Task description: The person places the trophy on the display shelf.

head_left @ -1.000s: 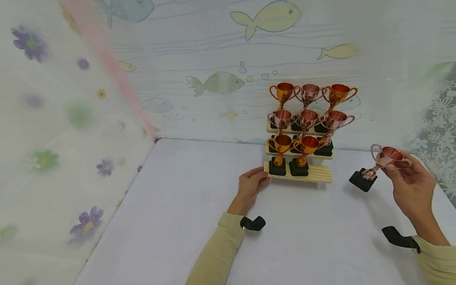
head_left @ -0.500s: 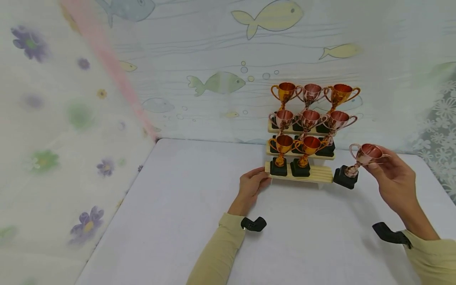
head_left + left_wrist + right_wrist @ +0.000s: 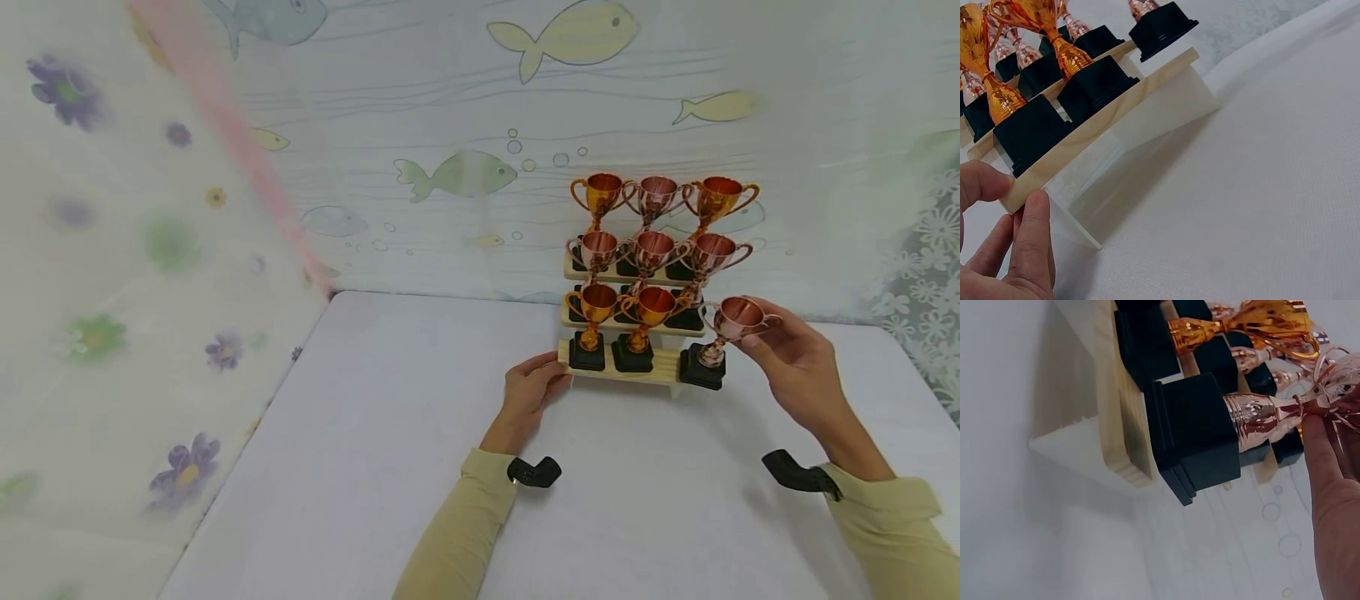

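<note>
A tiered wooden stand (image 3: pixel 666 367) with clear supports bears several small trophy cups on black bases. Its left front corner is pinched by my left hand (image 3: pixel 528 392), thumb on top and fingers beneath in the left wrist view. My right hand (image 3: pixel 798 367) grips a rose-gold trophy (image 3: pixel 738 318) by its cup, slightly tilted. That trophy's black base (image 3: pixel 1197 434) hovers at the right end of the lowest shelf; whether it touches I cannot tell. Two gold trophies (image 3: pixel 597 303) stand upright on this shelf, left of the held one.
Behind the lowest shelf, the middle tier carries rose-gold trophies (image 3: pixel 652 250), and the top tier a mix including a gold trophy (image 3: pixel 602 196). The stand is on a white-covered table (image 3: pixel 375 417), close to the fish-patterned back wall (image 3: pixel 450 100).
My right hand has moved left with the rose-gold trophy, from beside the stand to the right end of its lowest shelf. The left hand keeps its hold on the corner.
</note>
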Tool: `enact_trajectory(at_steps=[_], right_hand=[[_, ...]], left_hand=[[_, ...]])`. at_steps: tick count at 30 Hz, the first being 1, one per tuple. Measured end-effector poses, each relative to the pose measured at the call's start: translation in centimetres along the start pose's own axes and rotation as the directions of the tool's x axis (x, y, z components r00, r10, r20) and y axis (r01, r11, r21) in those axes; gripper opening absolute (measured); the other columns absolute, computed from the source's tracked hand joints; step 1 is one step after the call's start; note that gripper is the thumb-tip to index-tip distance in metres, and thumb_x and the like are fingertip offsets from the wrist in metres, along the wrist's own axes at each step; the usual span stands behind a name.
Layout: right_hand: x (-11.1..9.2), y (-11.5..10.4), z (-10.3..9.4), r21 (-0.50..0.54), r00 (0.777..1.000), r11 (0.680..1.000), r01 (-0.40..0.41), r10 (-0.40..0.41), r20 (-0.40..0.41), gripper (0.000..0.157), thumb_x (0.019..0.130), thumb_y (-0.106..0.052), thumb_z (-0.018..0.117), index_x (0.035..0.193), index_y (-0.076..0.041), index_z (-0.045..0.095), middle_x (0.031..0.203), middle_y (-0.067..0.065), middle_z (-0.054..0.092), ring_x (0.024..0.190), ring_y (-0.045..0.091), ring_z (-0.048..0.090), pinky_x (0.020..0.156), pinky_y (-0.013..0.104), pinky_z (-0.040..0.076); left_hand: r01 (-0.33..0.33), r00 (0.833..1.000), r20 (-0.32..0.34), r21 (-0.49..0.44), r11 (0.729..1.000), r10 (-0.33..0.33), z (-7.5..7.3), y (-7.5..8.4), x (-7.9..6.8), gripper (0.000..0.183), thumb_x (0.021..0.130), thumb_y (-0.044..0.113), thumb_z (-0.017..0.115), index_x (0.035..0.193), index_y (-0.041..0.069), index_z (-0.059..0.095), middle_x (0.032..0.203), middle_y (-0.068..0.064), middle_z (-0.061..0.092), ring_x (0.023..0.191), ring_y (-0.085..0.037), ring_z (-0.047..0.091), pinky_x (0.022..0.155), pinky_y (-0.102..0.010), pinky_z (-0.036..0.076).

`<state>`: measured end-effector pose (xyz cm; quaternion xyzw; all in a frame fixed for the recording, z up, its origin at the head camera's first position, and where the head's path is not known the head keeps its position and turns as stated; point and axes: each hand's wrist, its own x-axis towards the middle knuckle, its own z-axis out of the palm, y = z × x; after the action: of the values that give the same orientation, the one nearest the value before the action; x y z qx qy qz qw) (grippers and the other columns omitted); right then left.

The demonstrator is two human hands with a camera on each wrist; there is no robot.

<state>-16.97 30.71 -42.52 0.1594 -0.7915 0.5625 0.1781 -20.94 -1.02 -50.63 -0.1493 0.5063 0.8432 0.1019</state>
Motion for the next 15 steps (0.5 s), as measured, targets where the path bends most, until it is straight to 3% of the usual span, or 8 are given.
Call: enact_trajectory(at_steps=[4,15], right_hand=[[0.4,0.1,0.5,-0.07,1.0,0.997,-0.026,0.026,0.01,0.052,0.1,0.009,0.055,0.15,-0.005,0.049,0.116,-0.014,0.061,0.101,-0.001,0.059,0.088,0.004,0.049],[0.8,0.7,1.5,-0.007,0.997,0.998,-0.055,0.055,0.062,0.051,0.101,0.006,0.054,0.151,-0.004,0.047,0.114,-0.011,0.061,0.101,-0.002,0.062,0.088,0.005,0.051]], left_hand=[[0.006,1.0,0.0,0.0,1.0,-0.006,-0.1,0.0,0.0,0.033,0.089,-0.005,0.069,0.122,-0.008,0.068,0.118,-0.023,0.068,0.083,-0.015,0.072,0.082,-0.026,0.062],[-0.006,1.0,0.007,-0.011,1.0,0.006,-0.2,-0.1,0.1,0.033,0.089,-0.005,0.069,0.122,-0.009,0.067,0.115,-0.022,0.068,0.082,-0.015,0.072,0.082,-0.026,0.062]])
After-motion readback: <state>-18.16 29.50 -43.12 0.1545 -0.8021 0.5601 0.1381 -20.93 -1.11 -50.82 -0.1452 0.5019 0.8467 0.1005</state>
